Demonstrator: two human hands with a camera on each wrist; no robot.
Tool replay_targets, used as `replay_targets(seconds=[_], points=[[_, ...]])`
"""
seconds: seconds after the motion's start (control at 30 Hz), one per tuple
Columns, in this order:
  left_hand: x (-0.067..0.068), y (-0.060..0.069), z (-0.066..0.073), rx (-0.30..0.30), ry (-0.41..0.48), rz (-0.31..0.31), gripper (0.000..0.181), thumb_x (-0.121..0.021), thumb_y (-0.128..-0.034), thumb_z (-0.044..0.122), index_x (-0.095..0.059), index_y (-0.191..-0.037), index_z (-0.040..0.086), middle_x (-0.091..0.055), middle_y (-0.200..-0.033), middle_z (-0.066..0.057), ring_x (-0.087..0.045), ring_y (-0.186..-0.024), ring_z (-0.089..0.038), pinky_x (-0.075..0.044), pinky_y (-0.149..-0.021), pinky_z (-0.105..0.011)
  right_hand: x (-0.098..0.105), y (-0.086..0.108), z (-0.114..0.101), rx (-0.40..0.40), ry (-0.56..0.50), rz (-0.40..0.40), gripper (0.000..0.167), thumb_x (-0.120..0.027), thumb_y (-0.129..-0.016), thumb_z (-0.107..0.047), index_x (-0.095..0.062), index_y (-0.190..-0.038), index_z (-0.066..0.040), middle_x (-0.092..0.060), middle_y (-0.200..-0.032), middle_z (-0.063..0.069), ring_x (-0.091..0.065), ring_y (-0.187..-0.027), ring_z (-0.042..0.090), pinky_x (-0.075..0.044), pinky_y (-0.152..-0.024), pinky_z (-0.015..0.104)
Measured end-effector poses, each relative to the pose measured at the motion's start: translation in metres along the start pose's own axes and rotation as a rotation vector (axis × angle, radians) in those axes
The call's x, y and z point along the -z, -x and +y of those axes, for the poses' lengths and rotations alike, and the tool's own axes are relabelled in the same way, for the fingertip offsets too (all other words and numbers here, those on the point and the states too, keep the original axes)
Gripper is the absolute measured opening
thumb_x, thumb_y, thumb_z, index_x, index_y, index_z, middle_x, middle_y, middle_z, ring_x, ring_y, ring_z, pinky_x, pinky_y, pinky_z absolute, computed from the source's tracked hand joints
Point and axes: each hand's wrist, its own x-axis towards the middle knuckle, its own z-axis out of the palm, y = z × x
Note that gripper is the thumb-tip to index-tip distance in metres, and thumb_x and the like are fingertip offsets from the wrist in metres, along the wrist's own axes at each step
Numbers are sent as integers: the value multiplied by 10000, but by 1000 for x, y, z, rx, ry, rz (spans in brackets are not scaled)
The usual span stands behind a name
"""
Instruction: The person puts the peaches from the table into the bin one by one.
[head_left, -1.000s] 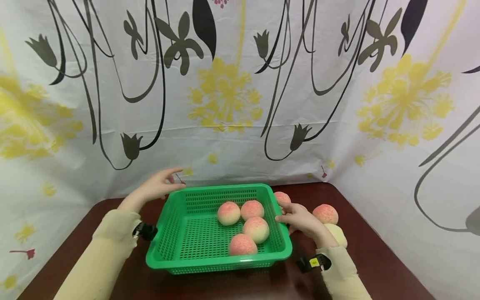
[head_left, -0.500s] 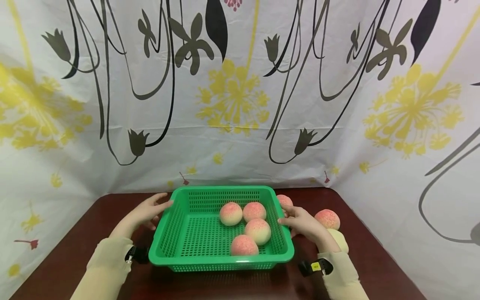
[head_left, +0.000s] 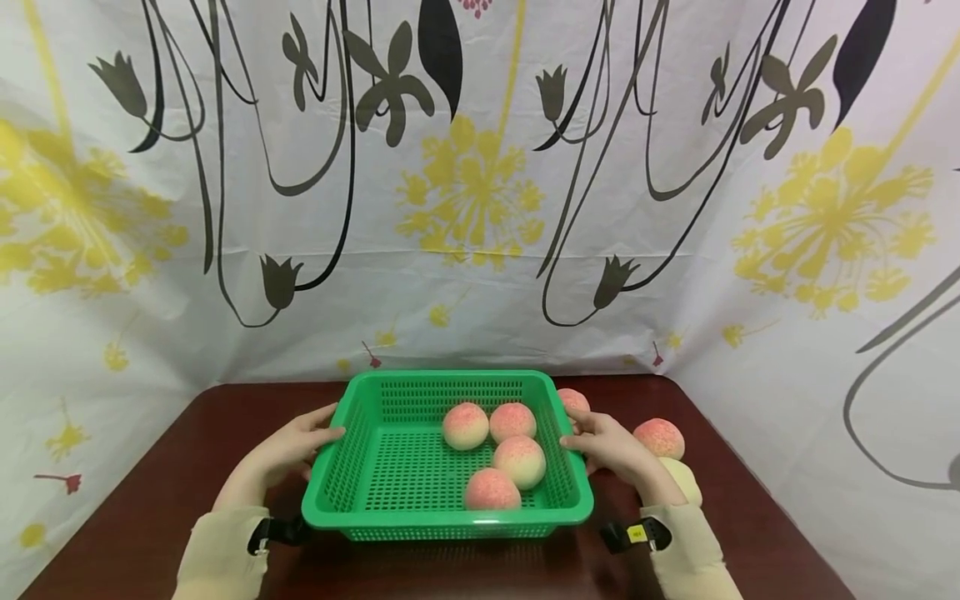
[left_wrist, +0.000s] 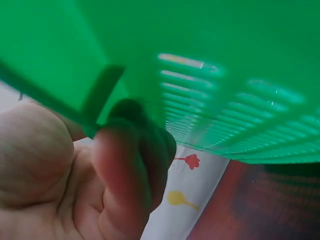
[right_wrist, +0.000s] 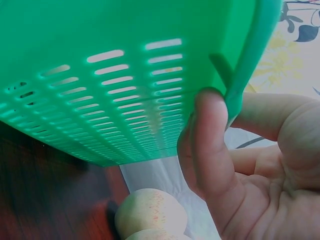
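Now grasping the basket (head_left: 420, 519) from both ends, with the left hand (head_left: 294, 446) on the left rim and the right hand (head_left: 611, 443) on the right rim. Hooking the left fingers (left_wrist: 120, 165) under the lip from outside, and likewise curling the right fingers (right_wrist: 210, 135) under the opposite lip. Holding the basket upright over the middle of the worktop (head_left: 180, 467), without being able to tell from these views whether touching the surface or raised just off it.

Containing four peaches, all in the right part of the basket: one far and leftmost (head_left: 466, 426), another just right of it (head_left: 512, 423), a third nearer and rightmost (head_left: 519, 462), and a fourth near the near wall (head_left: 492, 489).

Showing three more outside, to the right: a far peach (head_left: 573, 400) just beyond the rim and partly hidden, a pink peach (head_left: 660, 438) farther right, and a pale peach (head_left: 684, 479) just on its near side, partly covered by the right wrist.

Wearing pale sleeves (head_left: 225, 546) and a black device (head_left: 285, 532) on each wrist, and facing a flowered curtain (head_left: 480, 333).
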Motion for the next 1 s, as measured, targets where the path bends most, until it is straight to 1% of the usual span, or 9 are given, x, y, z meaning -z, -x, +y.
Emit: replay_targets(seconds=[0.2, 0.37, 0.5, 0.6, 0.67, 0.73, 0.8, 0.9, 1.0], points=[[0, 3, -2, -49, 12, -40, 722, -498, -1032, 249, -49, -1565, 62, -622, -1073, -241, -674, -737, -311, -551, -511, -399, -2, 4, 0, 7, -15, -7, 689, -576, -982, -113, -181, -1525, 42, -590, -972, 198, -685, -745, 270, -577, -595, 416], [-1, 4, 0, -46, 29, -54, 738, -507, -1029, 252, -38, -1561, 47, -648, -1008, -237, -673, -675, -284, -548, -504, -377, -2, 8, -1, 3, -7, -5, 679, -576, -982, -110, -194, -1523, 40, -578, -964, 192, -680, -740, 265, -576, -582, 407], [-1, 7, -2, -52, 41, -43, 747, -513, -1026, 241, -28, -1560, 42, -651, -1017, -256, -678, -671, -279, -545, -494, -368, -1, 7, -3, 9, 34, -14, 679, -581, -983, -132, -205, -1528, 20, -577, -979, 191, -671, -699, 253, -571, -561, 421], [0, 7, -4, -60, 48, -36, 754, -516, -1025, 242, -22, -1560, 45, -653, -1025, -264, -681, -674, -269, -544, -493, -358, 1, 5, -6, 22, 89, -5, 690, -601, -974, -151, -222, -1527, 12, -584, -997, 193, -654, -644, 254, -560, -549, 479], [0, 7, -5, -59, 50, -33, 758, -518, -1024, 248, -20, -1561, 50, -656, -1023, -263, -679, -669, -263, -544, -496, -354, 3, 3, -8, 19, 127, -1, 698, -615, -968, -171, -234, -1523, 16, -586, -996, 188, -637, -621, 242, -556, -549, 493], [1, 7, -5, -55, 55, -30, 759, -522, -1022, 254, -26, -1562, 55, -657, -1024, -264, -681, -679, -267, -549, -504, -362, 6, 2, -11, 4, 164, 4, 706, -629, -962, -197, -252, -1513, 31, -582, -1001, 174, -601, -595, 218, -555, -551, 480], [1, 7, -5, -53, 56, -29, 760, -522, -1022, 254, -25, -1563, 58, -655, -1028, -268, -680, -688, -274, -550, -508, -369, 10, 1, -15, -30, 187, 8, 699, -627, -964, -220, -268, -1506, 37, -571, -980, 172, -540, -575, 197, -537, -533, 418], [1, 5, -4, -51, 57, -28, 755, -522, -1022, 252, -33, -1562, 53, -655, -1030, -266, -679, -691, -275, -550, -509, -370, 20, 2, -24, -45, 275, 41, 673, -619, -966, -238, -310, -1478, 72, -581, -1032, 209, -521, -613, 215, -519, -557, 399], [1, 2, -5, -49, 51, -35, 754, -524, -1022, 247, -37, -1561, 45, -658, -1024, -253, -673, -674, -256, -546, -504, -356, 37, 3, -34, -47, 411, 89, 640, -614, -965, -260, -368, -1447, 83, -615, -1099, 237, -608, -729, 260, -535, -621, 402]])
